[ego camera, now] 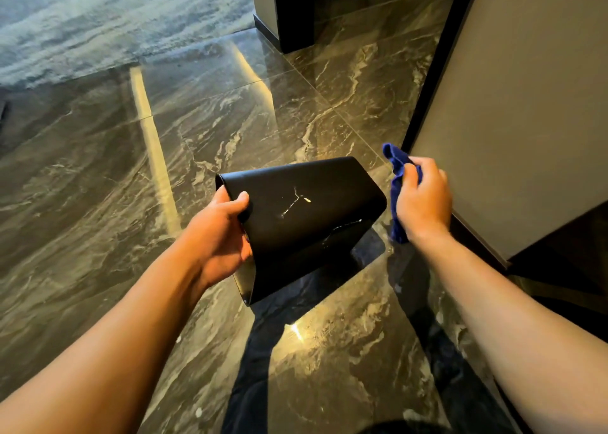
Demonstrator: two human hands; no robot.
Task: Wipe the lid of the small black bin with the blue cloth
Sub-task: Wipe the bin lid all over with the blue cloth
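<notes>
— Polished marble floor [98,186] runs under everything, dark and veined, with a grey wall panel [526,104] standing off to the right. Where does the small black bin [306,223] sit in all that?

— Low and centre, between the two arms. Whether it rests on the tile or is lifted and tipped a little, I cannot tell; it looks tilted toward the camera. Its lid [296,183] faces up and toward the viewer, and there are pale streaks across the black surface.

— And the hands?

— The left hand [223,233] is closed over the bin's left edge, thumb on top, fingers wrapped down the side, so it is steadying the bin. The right hand [424,200] is curled tight around the blue cloth [398,170], which sticks out above and hangs below the fist.

— Is the cloth touching the bin?

— No. It is just beside the bin's right edge, clear of the lid, with a strip of floor showing between them.

— So which way does the wipe go?

— My guess: the lid's long axis runs left to right, rising slightly toward the far right. The cloth hand is the nearer one to its free right end, so it would come in leftward and sweep along that axis toward the holding hand.
</notes>
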